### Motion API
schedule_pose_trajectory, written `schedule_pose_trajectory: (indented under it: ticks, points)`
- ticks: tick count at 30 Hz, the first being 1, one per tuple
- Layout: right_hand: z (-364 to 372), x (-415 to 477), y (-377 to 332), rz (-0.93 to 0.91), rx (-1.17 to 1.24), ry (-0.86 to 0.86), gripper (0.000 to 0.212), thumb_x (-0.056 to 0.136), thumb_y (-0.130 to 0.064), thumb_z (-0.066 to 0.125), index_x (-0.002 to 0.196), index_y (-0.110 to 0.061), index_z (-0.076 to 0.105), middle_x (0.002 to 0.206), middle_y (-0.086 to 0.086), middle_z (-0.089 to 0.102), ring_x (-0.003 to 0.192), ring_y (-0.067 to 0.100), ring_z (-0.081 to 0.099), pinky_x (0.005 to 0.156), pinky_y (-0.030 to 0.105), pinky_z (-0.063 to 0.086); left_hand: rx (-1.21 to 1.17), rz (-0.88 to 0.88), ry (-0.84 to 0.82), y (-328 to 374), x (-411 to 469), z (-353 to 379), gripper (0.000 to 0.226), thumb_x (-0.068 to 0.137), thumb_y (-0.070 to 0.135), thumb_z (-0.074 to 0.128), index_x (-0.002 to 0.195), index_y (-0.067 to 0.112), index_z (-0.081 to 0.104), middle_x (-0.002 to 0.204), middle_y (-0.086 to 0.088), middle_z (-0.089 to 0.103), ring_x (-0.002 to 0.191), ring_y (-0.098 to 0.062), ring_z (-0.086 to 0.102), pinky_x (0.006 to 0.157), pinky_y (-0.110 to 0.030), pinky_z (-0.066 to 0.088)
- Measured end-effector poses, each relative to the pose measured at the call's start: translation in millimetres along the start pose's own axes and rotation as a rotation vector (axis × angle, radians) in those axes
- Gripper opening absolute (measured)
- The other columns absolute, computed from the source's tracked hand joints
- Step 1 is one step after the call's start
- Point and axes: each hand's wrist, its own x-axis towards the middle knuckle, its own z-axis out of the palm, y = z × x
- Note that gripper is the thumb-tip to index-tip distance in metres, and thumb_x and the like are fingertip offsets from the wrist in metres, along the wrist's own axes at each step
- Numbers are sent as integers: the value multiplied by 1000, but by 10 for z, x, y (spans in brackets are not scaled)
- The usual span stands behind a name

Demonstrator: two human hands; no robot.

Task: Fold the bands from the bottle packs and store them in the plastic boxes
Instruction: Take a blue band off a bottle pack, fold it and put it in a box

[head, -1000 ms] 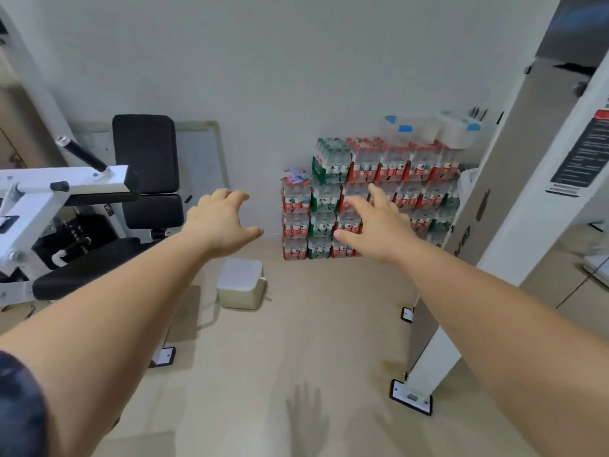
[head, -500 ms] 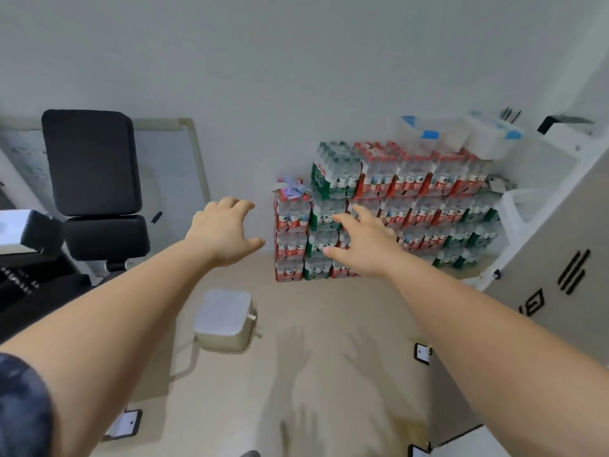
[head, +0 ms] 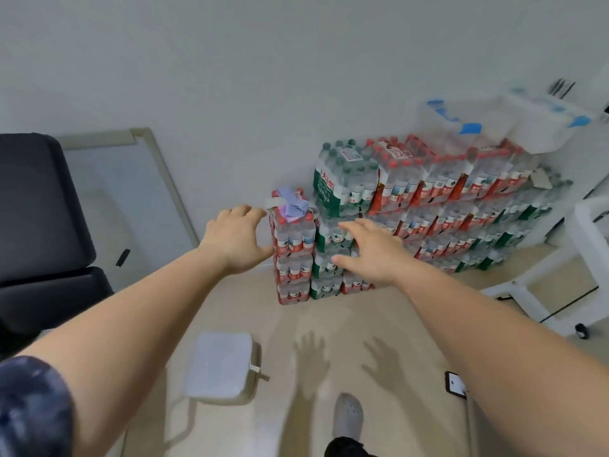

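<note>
Here plastic boxes (head: 487, 127) blurred; bands (head: 290, 204) heaped; hands empty.

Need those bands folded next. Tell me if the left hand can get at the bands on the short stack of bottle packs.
Probably yes. The left hand is open beside the stack's top, and the bands lie uncovered on the top pack with nothing between.

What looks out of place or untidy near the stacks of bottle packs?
Loose bands, purple and grey, lie in a tangled heap on top of the short stack of bottle packs at the left end, not folded. A phone lies on the bare floor at the right, where it could be stepped on.
</note>
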Motion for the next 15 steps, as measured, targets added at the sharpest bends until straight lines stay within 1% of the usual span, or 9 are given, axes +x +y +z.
schedule_pose_trajectory:
  ticks: [3,8,11,15]
  points:
    - [31,689,286,-33,4,-29,79,88,-66,56,155,-36,25,164,2,24,148,32,30,116,55,32,-17,-37,-36,58,617,218,77,80,62,60,145,27,38,151,-3,42,135,-32,40,109,-48,38]
    - [75,1602,700,-67,31,-162,81,88,-65,57,156,-35,24,166,1,22,149,29,28,116,51,34,-40,-94,-128,185,1469,514,76,81,60,61,146,28,37,151,-2,40,136,-31,39,110,-47,37]
    - [77,2097,856,-90,24,-199,82,86,-68,55,155,-34,25,165,2,25,147,29,32,115,52,36,-68,-124,-166,199,1913,659,76,81,60,60,146,27,37,151,-3,41,135,-31,39,110,-46,37]
    - [113,2743,941,-76,108,-235,76,88,-63,56,153,-32,30,160,2,30,144,31,35,113,50,38,-124,-166,-232,127,2504,902,78,80,61,59,146,28,36,150,-3,42,136,-32,39,111,-47,37]
